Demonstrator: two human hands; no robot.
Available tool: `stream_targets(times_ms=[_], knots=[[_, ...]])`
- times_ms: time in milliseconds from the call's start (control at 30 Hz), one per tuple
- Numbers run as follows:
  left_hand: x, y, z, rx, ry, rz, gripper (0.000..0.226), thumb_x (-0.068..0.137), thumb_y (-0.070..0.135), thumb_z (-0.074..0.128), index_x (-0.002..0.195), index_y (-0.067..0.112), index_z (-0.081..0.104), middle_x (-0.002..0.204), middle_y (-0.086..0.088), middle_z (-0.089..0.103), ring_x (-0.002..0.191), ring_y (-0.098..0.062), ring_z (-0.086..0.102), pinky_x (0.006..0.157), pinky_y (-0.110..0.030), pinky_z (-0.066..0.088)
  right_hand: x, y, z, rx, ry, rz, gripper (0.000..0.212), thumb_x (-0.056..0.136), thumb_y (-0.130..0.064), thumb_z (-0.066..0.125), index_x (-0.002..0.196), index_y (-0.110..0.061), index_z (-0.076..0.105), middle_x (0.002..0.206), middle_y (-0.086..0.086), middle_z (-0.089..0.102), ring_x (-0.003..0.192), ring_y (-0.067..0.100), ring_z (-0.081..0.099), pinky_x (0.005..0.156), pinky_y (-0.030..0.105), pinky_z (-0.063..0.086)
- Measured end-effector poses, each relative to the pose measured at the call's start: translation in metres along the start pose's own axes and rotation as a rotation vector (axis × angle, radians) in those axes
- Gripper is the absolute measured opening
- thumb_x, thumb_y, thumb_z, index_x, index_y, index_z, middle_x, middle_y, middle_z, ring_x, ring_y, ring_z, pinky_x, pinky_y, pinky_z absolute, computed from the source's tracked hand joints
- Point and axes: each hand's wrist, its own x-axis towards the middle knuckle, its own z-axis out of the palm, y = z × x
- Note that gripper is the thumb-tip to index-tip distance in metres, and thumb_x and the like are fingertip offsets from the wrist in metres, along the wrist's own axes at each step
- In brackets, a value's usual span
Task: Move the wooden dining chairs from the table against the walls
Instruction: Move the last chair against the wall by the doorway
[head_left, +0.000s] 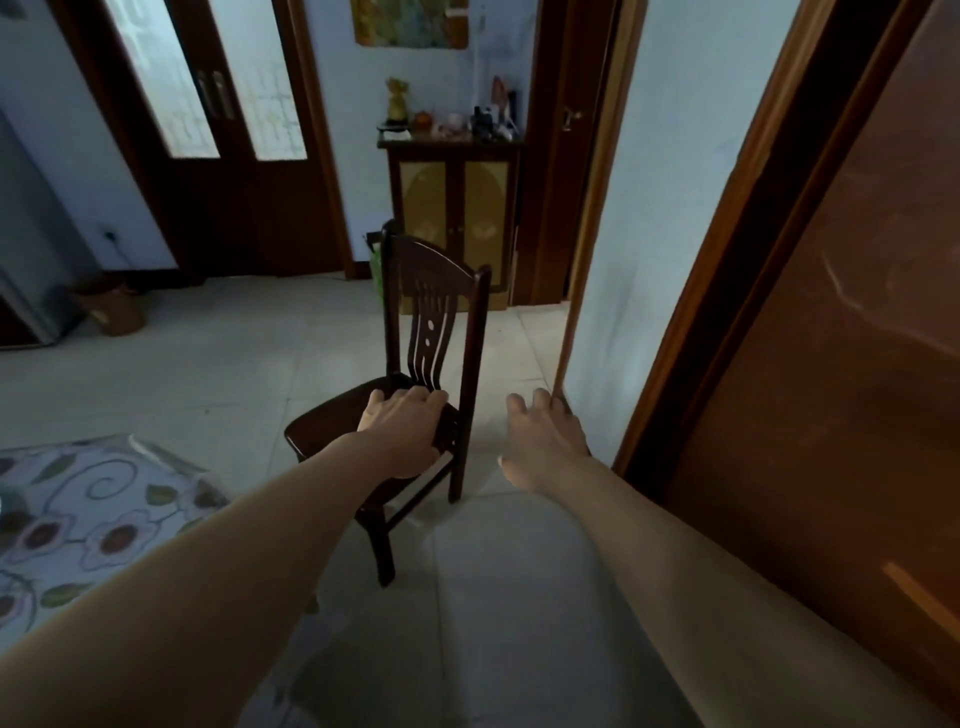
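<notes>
Resting on the seat, left hand lies palm down, fingers curled over the rear edge of the chair. Chair stands upright on tile floor, near right wall. Right hand hovers beside it, fingers loosely spread, holding nothing.

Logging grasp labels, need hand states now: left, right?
Left hand: grips the chair at the seat's rear edge.
Right hand: open, holding nothing.
</notes>
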Motion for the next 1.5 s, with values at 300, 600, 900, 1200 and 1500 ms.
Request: stream_targets(times_ms=[300,600,900,1200,1500], knots=[[0.099,-0.057,-0.010,0.000,0.016,-0.095,0.066,0.078,0.032,0.066,0.134,0.019,0.035,0.136,-0.007,0.046,0.125,-0.027,0.045,0.106,-0.047,0.028,0.133,-0.013,-0.026,-0.053,-0.020,-0.092,0.060,0.085,-0.022,0.060,0.136,-0.010,0.032,0.139,0.019,0.032,0.123,0.034,0.038,0.098,0.042,0.038],[0.211,-0.144,-0.014,-0.018,0.032,-0.085,0.067,0.081,0.030,0.064,0.138,0.018,0.030,0.143,-0.008,0.041,0.131,-0.027,0.039,0.109,-0.047,0.025,0.271,-0.052,-0.034,-0.074,0.008,-0.080,0.063,0.084,-0.027,0.063,0.136,-0.009,0.032,0.141,0.020,0.031,0.126,0.036,0.037,0.100,0.044,0.037],[0.327,-0.231,-0.018,0.009,-0.006,-0.073,0.068,0.082,0.030,0.065,0.139,0.016,0.030,0.142,-0.007,0.042,0.131,-0.026,0.040,0.107,-0.045,0.028,0.397,-0.080,-0.034,-0.011,0.009,-0.012,0.066,0.083,-0.024,0.063,0.138,-0.011,0.030,0.139,0.018,0.034,0.127,0.035,0.037,0.105,0.045,0.036],[0.441,-0.239,0.013,-0.028,-0.020,-0.061,0.079,0.079,0.027,0.066,0.143,0.018,0.021,0.147,-0.006,0.035,0.132,-0.026,0.037,0.105,-0.046,0.030,0.509,-0.050,-0.029,0.045,-0.032,0.022,0.076,0.083,-0.029,0.065,0.141,-0.008,0.021,0.138,0.019,0.035,0.125,0.035,0.038,0.102,0.046,0.035],[0.553,-0.234,0.030,0.049,-0.030,0.014,0.081,0.078,0.015,0.066,0.144,0.019,0.020,0.151,-0.007,0.026,0.137,-0.027,0.027,0.107,-0.048,0.029,0.611,-0.024,-0.010,0.208,-0.179,-0.012,0.071,0.085,-0.023,0.062,0.141,-0.013,0.020,0.127,0.016,0.047,0.113,0.032,0.052,0.088,0.040,0.043]])
